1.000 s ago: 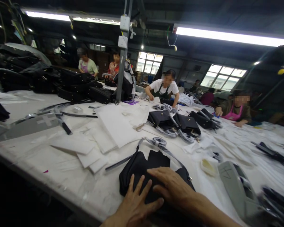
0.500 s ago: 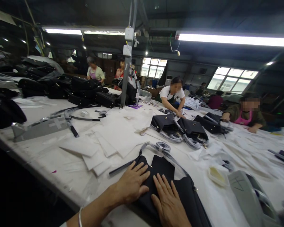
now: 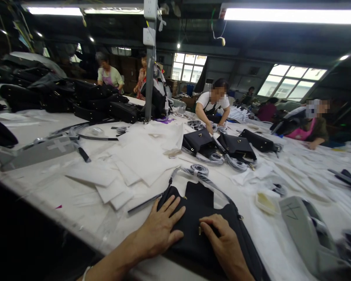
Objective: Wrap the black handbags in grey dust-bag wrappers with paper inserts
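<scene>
A black handbag [image 3: 193, 212] lies on the white table in front of me, with its flap edge pointing away and its strap wrapped in clear film. My left hand [image 3: 160, 224] rests flat on the bag's left side, fingers spread. On the right side of the bag, my right hand [image 3: 222, 238] is closed, thumb and forefinger pinching a small gold metal clasp [image 3: 199, 231] at the bag's surface. A coiled, wrapped strap end [image 3: 199, 169] lies just beyond the flap.
White paper sheets [image 3: 143, 156] lie left of the bag. Grey tape dispensers [image 3: 305, 230] stand at right and far left. Several black bags [image 3: 235, 148] sit ahead, where a co-worker [image 3: 213, 103] in white leans in. A metal post [image 3: 149, 86] rises behind.
My right hand has gone from lying flat on the bag to pinching the small gold clasp. My left hand stays flat. A co-worker at right has lifted a black bag.
</scene>
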A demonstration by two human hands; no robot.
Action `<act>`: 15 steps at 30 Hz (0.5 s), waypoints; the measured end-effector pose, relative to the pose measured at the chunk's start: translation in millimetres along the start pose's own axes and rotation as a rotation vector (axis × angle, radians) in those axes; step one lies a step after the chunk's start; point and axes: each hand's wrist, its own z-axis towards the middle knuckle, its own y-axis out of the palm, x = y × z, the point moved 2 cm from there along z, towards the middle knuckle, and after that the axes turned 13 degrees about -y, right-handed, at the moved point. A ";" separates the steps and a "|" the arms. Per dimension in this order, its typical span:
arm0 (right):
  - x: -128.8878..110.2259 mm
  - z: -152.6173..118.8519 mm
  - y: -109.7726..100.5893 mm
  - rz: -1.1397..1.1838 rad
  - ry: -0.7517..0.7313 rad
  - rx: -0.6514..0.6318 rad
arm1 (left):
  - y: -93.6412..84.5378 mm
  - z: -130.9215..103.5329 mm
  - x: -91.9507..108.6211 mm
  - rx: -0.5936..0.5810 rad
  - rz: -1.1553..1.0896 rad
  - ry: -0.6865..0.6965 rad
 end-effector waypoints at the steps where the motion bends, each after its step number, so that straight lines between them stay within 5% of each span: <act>1: -0.2 -1.5 1.6 -0.037 -0.032 -0.017 | -1.8 1.0 -1.3 -0.004 -0.004 -0.001; 10: 27.7 0.6 30.9 -0.585 -0.689 -0.098 | -19.1 -6.1 -3.9 0.065 -0.085 0.054; 15: 56.2 -10.0 61.0 -0.712 -0.662 -0.060 | -62.7 22.0 -50.7 0.158 0.144 -0.169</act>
